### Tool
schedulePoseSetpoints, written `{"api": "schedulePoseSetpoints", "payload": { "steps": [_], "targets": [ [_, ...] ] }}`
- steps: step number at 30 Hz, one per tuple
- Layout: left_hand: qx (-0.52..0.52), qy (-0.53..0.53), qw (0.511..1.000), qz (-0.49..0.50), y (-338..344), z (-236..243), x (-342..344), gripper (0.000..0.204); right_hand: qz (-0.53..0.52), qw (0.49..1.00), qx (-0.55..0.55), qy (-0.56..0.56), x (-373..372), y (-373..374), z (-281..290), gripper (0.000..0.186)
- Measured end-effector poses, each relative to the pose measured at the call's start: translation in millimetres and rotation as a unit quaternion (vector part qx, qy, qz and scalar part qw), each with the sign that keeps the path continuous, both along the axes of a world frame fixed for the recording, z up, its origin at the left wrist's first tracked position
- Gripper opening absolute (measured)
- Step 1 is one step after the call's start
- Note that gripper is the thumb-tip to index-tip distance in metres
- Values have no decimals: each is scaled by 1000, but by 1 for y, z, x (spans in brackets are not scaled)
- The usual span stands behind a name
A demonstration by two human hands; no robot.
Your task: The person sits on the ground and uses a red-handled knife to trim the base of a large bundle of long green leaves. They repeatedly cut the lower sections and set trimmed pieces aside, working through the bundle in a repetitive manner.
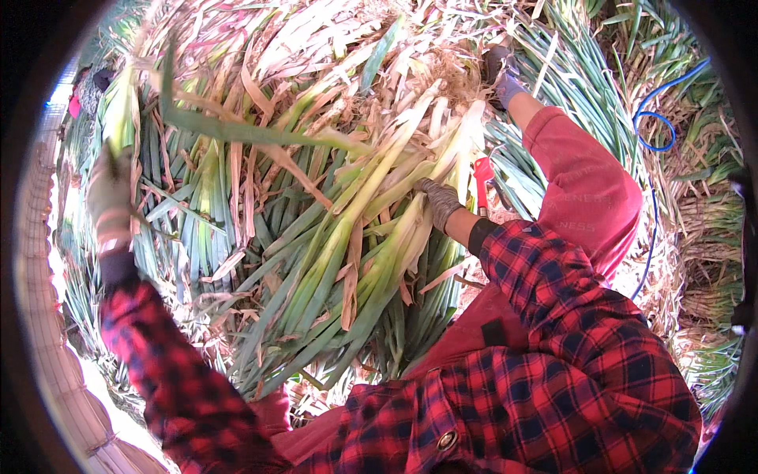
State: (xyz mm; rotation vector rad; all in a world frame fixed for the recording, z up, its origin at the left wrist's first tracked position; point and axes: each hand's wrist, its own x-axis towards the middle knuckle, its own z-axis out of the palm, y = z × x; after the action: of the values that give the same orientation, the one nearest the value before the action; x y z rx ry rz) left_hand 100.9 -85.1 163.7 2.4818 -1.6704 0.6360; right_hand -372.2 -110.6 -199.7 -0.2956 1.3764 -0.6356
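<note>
Red trousers point(583, 167) bear faint lettering point(584, 197); right hand point(440, 204) clamps green stalks point(380, 270), left hand point(110, 189) grips another stalk point(119, 118).

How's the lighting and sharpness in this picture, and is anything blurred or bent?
Head view: glare bleaches the dry leaves near the top; the left hand and its checked sleeve look smeared, while the right hand is clearer; fisheye distortion bows the pale edging at left, and black fills the corners.
</note>
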Motion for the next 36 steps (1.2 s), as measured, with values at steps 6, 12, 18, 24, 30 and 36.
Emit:
{"api": "schedulePoseSetpoints", "payload": {
  "steps": [6,12,18,24,30,36],
  "targets": [
    [55,259,917,-299,-22,-159,-220,54,15,1000,-8,-19,3,-1,5,27],
    [322,420,848,4,-36,-264,-261,102,65,989,-92,91,-9,1,9,43],
    [402,422,812,-30,-51,-257,-269,129,165,951,-113,237,-22,-14,15,43],
    [340,460,820,-28,-47,-274,-274,134,82,984,-135,79,-19,-15,11,34],
    [340,348,867,-107,-25,-250,-318,126,-92,983,25,-159,-32,-15,-5,31],
    [343,349,869,-78,15,-246,-354,103,-121,984,-30,-127,-30,3,37,49]
  ]
}}
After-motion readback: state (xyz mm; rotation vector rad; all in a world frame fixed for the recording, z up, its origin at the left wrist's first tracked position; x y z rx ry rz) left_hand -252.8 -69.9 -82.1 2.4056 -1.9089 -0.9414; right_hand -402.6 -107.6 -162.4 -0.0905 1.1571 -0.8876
